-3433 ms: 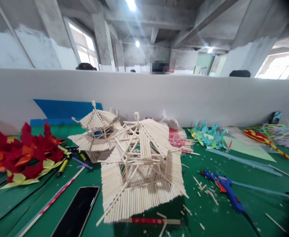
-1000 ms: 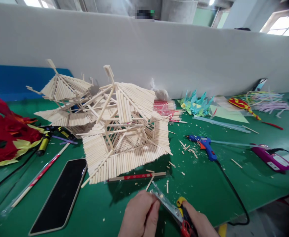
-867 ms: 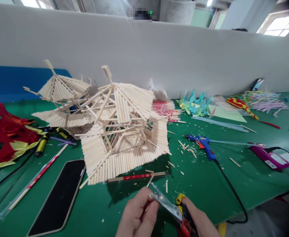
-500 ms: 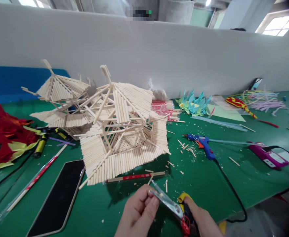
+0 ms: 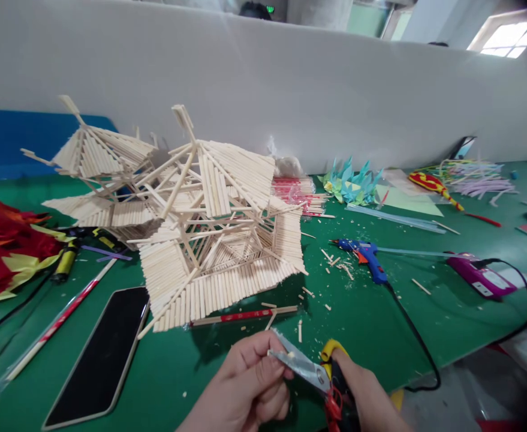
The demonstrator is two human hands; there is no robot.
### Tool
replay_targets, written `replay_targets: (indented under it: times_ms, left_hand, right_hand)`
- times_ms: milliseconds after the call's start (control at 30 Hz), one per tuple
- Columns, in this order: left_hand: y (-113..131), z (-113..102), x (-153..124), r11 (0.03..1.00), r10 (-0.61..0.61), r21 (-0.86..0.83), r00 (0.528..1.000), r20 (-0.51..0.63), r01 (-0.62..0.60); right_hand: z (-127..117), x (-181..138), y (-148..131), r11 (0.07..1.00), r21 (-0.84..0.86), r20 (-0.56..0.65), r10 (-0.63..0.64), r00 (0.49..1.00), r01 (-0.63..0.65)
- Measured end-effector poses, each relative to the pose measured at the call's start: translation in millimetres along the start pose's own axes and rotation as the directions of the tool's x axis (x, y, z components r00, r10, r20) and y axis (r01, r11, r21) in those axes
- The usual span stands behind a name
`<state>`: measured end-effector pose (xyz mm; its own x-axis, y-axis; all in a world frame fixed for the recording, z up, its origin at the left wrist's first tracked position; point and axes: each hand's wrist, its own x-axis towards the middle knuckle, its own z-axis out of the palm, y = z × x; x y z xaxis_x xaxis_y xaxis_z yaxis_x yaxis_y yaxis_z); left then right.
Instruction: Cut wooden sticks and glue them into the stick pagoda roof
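Behind the green counter (image 5: 362, 318), a white partition (image 5: 357, 90) runs across the upper part of the frame. At bottom centre the left hand (image 5: 249, 378) is curled closed, thumb against fingers, right at the blades of the scissors (image 5: 306, 369); what it pinches is too small to tell. Lower right of centre, the right hand (image 5: 369, 387) grips the scissors by their dark-and-yellow handles, the blades slightly parted and pointing to the upper left (a pale speck shows by them).

Above the left hand, left of the frame's centre, stands a stick pavilion (image 5: 227, 300), with a second pavilion (image 5: 95, 150) behind it at upper left. Sticks with a red label (image 5: 245, 316) lie along its front edge. To its right, wood scraps (image 5: 334, 261) are strewn near a blue glue gun (image 5: 366, 255). One phone (image 5: 99, 354) lies at lower left, below some red paper (image 5: 2, 234); teal paper (image 5: 353, 183) stands at upper right.
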<state>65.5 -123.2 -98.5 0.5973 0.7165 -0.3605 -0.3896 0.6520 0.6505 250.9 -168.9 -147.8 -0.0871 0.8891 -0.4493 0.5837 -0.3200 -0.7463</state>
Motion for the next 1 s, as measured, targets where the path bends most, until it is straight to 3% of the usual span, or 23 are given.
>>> replay_targets:
  times_ms: [67,133,233,300,400,567,800,900,1000]
  left_hand:
    - [-6,-1,1,0.998,-0.038,0.053,0.996,0.082,0.034]
    - [-9,-2,2,0.997,-0.043,0.07,0.995,0.094,0.036]
    - [-5,-2,3,1.0,0.025,-0.001,0.999,-0.021,-0.025]
    - [-1,-4,3,0.998,0.022,-0.053,0.999,-0.037,-0.024]
    - [0,-9,5,0.996,-0.001,-0.086,1.0,0.002,0.002]
    - [-5,-16,9,0.992,-0.04,-0.121,0.999,0.016,0.042]
    - [-5,-15,11,0.997,-0.011,-0.076,0.999,-0.031,0.008]
    - [-5,-13,13,0.997,0.004,-0.077,0.997,-0.082,-0.011]
    - [-5,-10,14,0.996,0.018,-0.085,0.992,-0.123,-0.028]
  right_hand:
    - [0,-1,-3,1.0,0.011,-0.04,-0.024,0.999,0.025]
    - [-3,-1,-9,0.997,0.019,-0.112,-0.068,0.991,0.071]
    - [-11,-1,-18,0.988,-0.009,-0.219,-0.154,0.964,0.155]
    - [-18,-1,-20,0.983,-0.079,-0.284,-0.183,0.941,0.167]
    - [-30,-1,-19,0.977,-0.177,-0.343,-0.172,0.923,0.116]
    - [-50,3,-7,0.934,-0.344,-0.433,-0.069,0.899,-0.094]
    - [-73,21,25,0.876,-0.469,-0.442,-0.125,0.888,-0.11]
    - [-71,14,23,0.919,-0.388,-0.429,-0.107,0.897,-0.076]
    - [-59,-1,12,0.972,-0.233,-0.318,-0.099,0.943,0.024]
